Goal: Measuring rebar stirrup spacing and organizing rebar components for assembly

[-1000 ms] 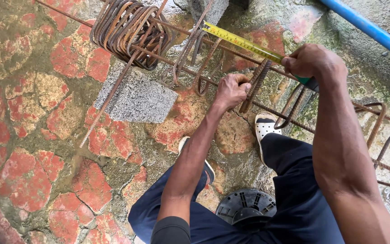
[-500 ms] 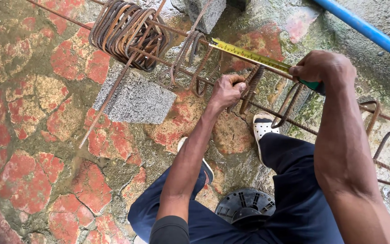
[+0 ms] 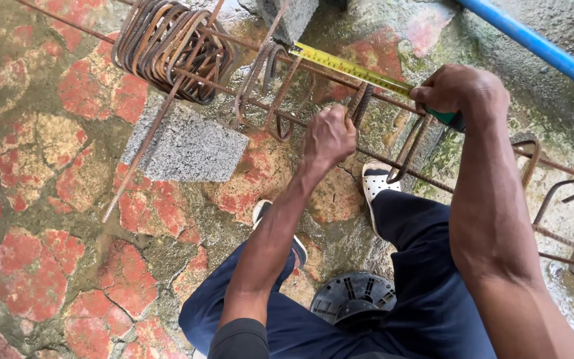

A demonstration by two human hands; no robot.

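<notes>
My right hand [image 3: 458, 92] grips a tape measure case, with its yellow tape [image 3: 348, 68] stretched leftward along a rusty rebar cage [image 3: 280, 113]. My left hand [image 3: 329, 136] is closed around a rectangular steel stirrup [image 3: 360, 105] on the long bars, right under the tape. A bundle of several stirrups [image 3: 171, 50] is bunched together at the cage's left end. More stirrups [image 3: 533, 166] are spaced along the bars to the right.
A grey concrete block [image 3: 187, 149] lies under the bars on the red-and-grey stone floor [image 3: 41, 219]. Another block [image 3: 297, 16] stands at the top. A blue pipe [image 3: 533, 43] runs along the wall at upper right. A black plastic stool [image 3: 357, 299] is between my legs.
My left hand has shifted slightly right along the bars onto the stirrup beneath the tape. The right hand keeps the tape stretched, almost unmoved.
</notes>
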